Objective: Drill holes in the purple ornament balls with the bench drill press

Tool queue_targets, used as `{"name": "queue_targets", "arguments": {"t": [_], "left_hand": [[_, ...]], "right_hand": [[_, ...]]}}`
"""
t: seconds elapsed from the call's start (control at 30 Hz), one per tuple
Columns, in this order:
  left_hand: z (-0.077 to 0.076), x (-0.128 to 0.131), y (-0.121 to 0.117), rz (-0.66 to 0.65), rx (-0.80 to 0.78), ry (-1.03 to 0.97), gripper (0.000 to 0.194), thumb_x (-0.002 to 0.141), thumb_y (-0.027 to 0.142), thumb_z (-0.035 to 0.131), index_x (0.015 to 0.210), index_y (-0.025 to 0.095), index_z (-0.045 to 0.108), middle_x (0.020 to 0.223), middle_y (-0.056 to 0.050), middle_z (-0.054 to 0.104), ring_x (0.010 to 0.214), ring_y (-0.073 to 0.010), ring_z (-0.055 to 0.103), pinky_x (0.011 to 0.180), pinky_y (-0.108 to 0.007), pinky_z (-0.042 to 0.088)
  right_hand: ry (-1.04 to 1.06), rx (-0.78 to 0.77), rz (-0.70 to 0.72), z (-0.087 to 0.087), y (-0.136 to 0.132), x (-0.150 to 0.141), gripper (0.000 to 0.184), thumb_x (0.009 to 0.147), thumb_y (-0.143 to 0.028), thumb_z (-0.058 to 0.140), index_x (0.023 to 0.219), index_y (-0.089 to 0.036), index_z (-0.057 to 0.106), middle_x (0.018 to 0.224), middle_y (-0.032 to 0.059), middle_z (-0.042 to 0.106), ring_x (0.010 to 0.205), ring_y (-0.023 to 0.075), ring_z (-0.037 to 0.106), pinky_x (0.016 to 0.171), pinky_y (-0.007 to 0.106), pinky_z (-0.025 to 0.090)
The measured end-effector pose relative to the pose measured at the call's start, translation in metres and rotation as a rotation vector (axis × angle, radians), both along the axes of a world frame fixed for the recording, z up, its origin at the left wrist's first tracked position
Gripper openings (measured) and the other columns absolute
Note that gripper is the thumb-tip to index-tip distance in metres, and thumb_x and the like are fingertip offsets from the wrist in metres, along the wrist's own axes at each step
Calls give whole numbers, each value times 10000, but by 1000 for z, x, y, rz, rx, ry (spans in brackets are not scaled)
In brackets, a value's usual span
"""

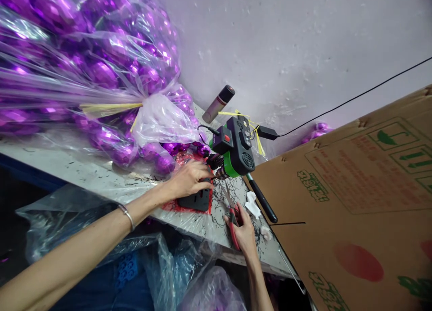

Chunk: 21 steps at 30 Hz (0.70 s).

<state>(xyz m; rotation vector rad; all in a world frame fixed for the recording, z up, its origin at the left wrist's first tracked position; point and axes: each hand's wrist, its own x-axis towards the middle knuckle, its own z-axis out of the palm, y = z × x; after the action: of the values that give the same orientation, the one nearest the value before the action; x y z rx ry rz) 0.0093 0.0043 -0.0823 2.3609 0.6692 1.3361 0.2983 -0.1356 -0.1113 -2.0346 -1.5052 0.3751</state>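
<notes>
My left hand [191, 179] reaches over the dark base plate of a small black and green motor tool [238, 146]. Its fingers are closed together close to the tool's metal chuck [222, 173]; what they pinch, if anything, is too small to make out. In my right hand [245, 232] is a pair of scissors [232, 225] with red and black handles. Their blades point up toward the chuck and my left fingertips, slightly parted. A red sheet [209, 207] shows around the base plate. Shiny purple balls [170, 147] lie just behind my left hand.
A large clear bag of purple baubles [101, 68] fills the left side. A cardboard box [364, 203] stands at right. A spray can [218, 104] leans by the wall. White scraps [252, 205] and dark thread bits litter the table [128, 185]. A black-handled lever [263, 200] sticks out.
</notes>
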Motion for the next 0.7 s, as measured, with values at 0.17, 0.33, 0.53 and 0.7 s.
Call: {"name": "queue_targets", "arguments": {"t": [0.17, 0.33, 0.53, 0.7], "left_hand": [[-7, 15, -21, 252, -35, -72, 223, 982, 349, 655, 864, 206, 779, 753, -33, 683, 780, -195, 604, 734, -334, 416], [-7, 23, -30, 329, -74, -138, 265, 1000, 302, 612, 813, 197, 768, 733, -40, 676, 754, -190, 593, 721, -343, 415], [-2, 12, -9, 34, -90, -81, 288, 1014, 291, 577, 818, 198, 766, 704, -29, 684, 722, -172, 620, 714, -313, 442], [13, -2, 18, -318, -179, 23, 350, 1008, 285, 573, 717, 164, 726, 679, -36, 681, 669, -151, 610, 680, -275, 440]], "right_hand": [[-13, 19, 1, 0, -1, -1, 781, 720, -628, 731, 1374, -210, 645, 1227, 113, 769, 1145, 311, 727, 923, 415, 609], [-1, 35, -4, -1, -1, -2, 780, 715, -638, 726, 1365, -213, 651, 1228, 112, 765, 1133, 310, 729, 937, 422, 604], [11, -16, -39, 2, -1, -4, 857, 693, -625, 729, 1411, -172, 613, 1219, 154, 761, 1123, 343, 722, 933, 452, 593], [0, -12, -53, 3, -2, -5, 858, 699, -619, 729, 1424, -177, 603, 1286, 162, 733, 1155, 344, 705, 959, 455, 580]]}}
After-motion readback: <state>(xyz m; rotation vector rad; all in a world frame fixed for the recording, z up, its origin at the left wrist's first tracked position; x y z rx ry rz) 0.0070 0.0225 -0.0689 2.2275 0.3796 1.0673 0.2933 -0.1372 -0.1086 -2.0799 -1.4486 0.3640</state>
